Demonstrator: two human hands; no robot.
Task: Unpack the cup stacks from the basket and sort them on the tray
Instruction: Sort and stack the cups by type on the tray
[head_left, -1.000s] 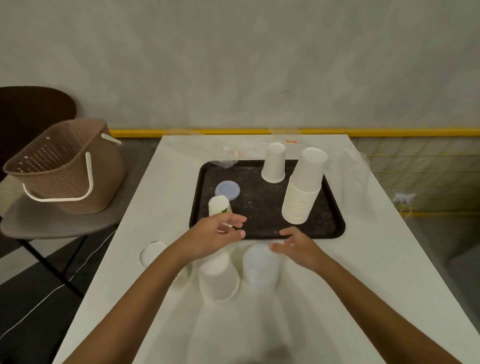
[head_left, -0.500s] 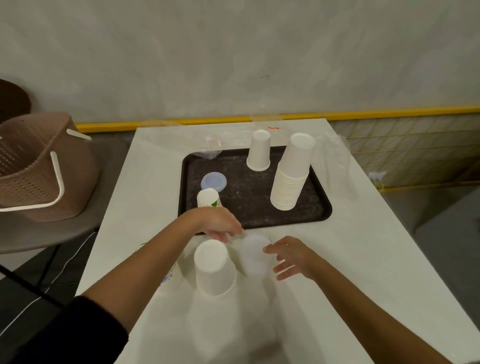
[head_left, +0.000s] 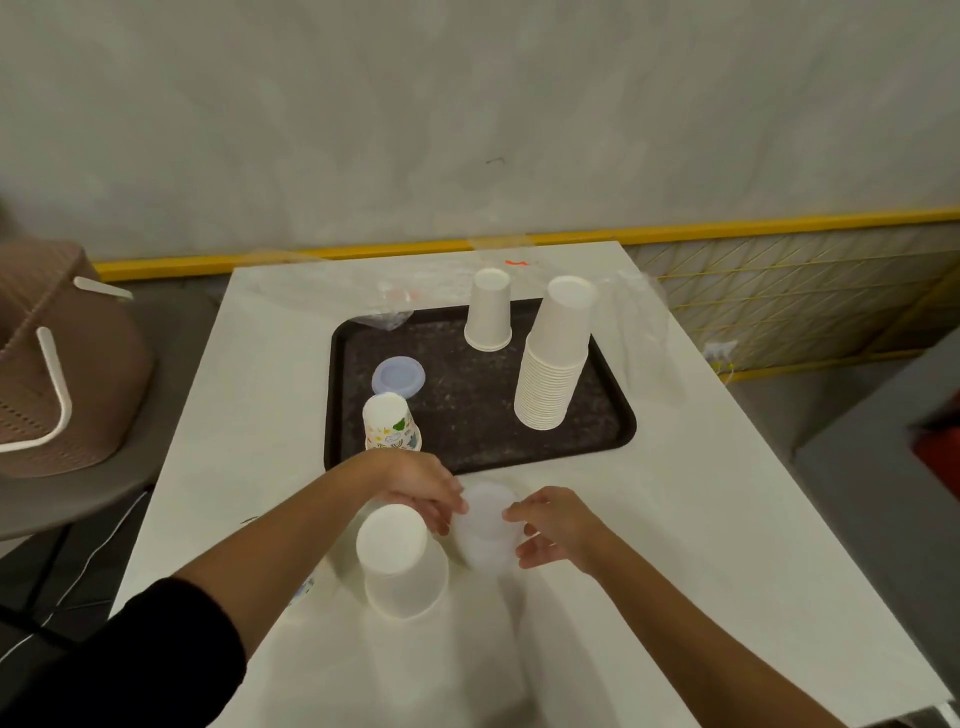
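Clear cup stack (head_left: 485, 530) sat on the table (head_left: 701, 519) just short of the tray's (head_left: 467, 405) near edge, left hand (head_left: 421, 491) curled round one side, right hand (head_left: 556, 525) pinching the other. On the tray stood a tall white stack (head_left: 556, 358), lone white cup (head_left: 488, 309), printed cup (head_left: 390, 423) and blue lid (head_left: 398, 376). Basket (head_left: 62, 374) stood well off left.

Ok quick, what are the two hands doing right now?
Left hand: grips the clear cup stack on its left side.
Right hand: grips the same stack on its right.
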